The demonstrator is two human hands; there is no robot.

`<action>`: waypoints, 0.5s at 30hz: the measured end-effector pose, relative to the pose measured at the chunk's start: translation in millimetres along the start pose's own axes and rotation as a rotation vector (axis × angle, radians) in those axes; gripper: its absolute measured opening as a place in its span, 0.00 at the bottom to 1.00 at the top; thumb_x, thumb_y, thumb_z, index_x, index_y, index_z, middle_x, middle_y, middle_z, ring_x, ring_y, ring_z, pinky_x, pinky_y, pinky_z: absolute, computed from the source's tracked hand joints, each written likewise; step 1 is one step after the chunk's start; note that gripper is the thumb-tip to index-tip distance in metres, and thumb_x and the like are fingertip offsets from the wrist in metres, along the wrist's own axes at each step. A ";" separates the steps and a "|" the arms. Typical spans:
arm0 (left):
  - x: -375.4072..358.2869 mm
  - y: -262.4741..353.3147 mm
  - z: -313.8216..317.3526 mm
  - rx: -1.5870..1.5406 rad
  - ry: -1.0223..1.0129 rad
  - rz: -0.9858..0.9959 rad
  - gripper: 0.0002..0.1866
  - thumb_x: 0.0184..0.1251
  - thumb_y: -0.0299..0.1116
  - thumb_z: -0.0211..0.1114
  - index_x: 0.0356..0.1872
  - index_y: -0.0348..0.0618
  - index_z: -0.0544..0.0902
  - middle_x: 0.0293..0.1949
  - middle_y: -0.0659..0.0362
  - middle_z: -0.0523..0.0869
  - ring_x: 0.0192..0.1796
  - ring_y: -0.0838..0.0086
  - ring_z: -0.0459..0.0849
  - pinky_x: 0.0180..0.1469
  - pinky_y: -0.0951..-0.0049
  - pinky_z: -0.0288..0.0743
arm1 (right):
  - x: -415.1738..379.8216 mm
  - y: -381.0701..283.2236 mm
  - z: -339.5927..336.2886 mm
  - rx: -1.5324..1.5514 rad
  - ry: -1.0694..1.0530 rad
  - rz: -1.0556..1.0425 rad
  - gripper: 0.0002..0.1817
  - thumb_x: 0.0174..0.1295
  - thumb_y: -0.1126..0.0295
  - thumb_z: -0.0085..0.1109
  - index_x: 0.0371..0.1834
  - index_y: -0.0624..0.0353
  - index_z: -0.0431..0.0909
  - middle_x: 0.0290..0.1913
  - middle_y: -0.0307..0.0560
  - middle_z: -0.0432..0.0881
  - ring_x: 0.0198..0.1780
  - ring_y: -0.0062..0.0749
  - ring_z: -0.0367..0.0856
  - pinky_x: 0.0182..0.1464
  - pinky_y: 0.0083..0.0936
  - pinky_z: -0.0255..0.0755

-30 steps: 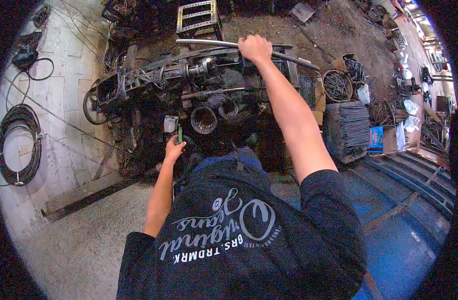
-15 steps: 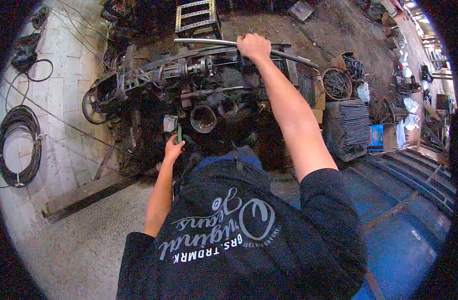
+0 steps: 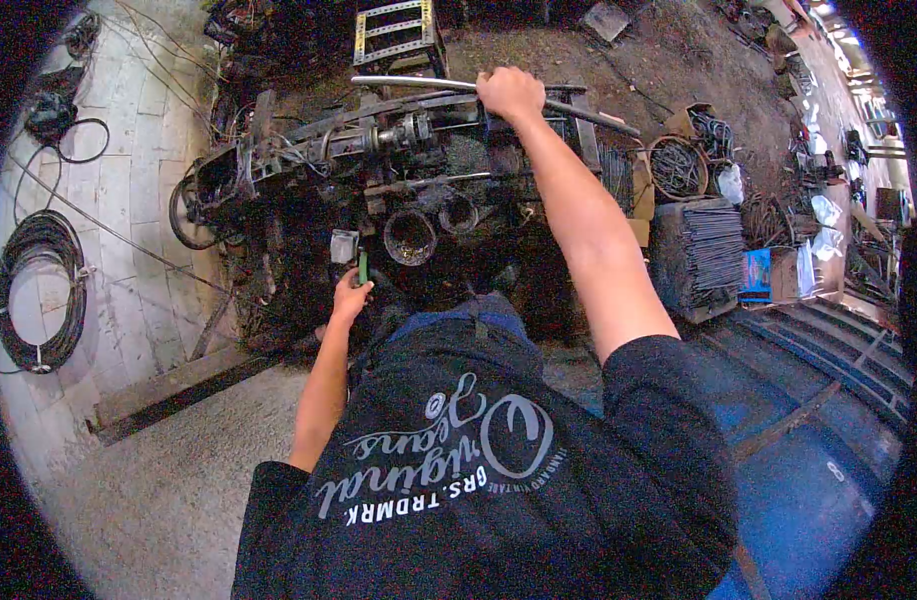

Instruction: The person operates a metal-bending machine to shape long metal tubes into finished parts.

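Observation:
My right hand (image 3: 511,93) is wrapped round a long, slightly curved metal bar (image 3: 409,82) that lies across the far side of a dark, greasy machine (image 3: 329,150). Low on the left, my left hand (image 3: 352,293) grips a green handle (image 3: 363,264) beside a small pale box-shaped part (image 3: 345,245). Between the hands sits a round metal cup (image 3: 410,237) with small bits in it, and a second round cup (image 3: 458,212) is next to it. What the green handle joins to is too dark to make out.
A coil of black cable (image 3: 41,290) is on the left floor. At the right stand a stack of thin rods (image 3: 697,255), a basket of metal pieces (image 3: 677,168) and blue panels (image 3: 799,470). A slotted metal frame (image 3: 394,35) stands beyond the machine.
The view has shifted very slightly. Both hands keep their holds on the bar and the green handle, with no clear movement.

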State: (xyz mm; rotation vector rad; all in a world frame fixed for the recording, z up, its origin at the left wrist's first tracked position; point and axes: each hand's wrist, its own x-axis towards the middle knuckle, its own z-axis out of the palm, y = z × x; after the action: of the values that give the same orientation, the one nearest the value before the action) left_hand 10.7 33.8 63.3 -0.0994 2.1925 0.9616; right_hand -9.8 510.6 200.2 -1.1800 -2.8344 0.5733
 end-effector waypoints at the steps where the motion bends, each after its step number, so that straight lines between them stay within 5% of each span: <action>1: -0.8 1.4 -0.2 -0.015 0.001 -0.015 0.26 0.56 0.27 0.66 0.58 0.38 0.72 0.35 0.57 0.83 0.23 0.77 0.79 0.24 0.75 0.73 | -0.6 -0.4 -0.7 0.001 0.000 0.000 0.27 0.58 0.49 0.42 0.40 0.59 0.84 0.45 0.57 0.82 0.48 0.50 0.81 0.51 0.44 0.73; 15: 11.2 -10.1 -5.3 -0.016 -0.050 -0.002 0.29 0.55 0.27 0.68 0.60 0.38 0.69 0.36 0.58 0.83 0.24 0.76 0.79 0.24 0.75 0.73 | -1.3 -2.1 2.0 0.014 0.027 -0.001 0.27 0.57 0.49 0.42 0.37 0.61 0.84 0.43 0.57 0.83 0.45 0.50 0.82 0.51 0.43 0.72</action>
State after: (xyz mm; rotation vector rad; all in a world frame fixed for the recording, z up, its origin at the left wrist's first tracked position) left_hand 2.9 25.3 52.2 -0.0846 2.1389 0.9702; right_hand -10.6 507.7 199.2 -1.1748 -2.8037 0.5725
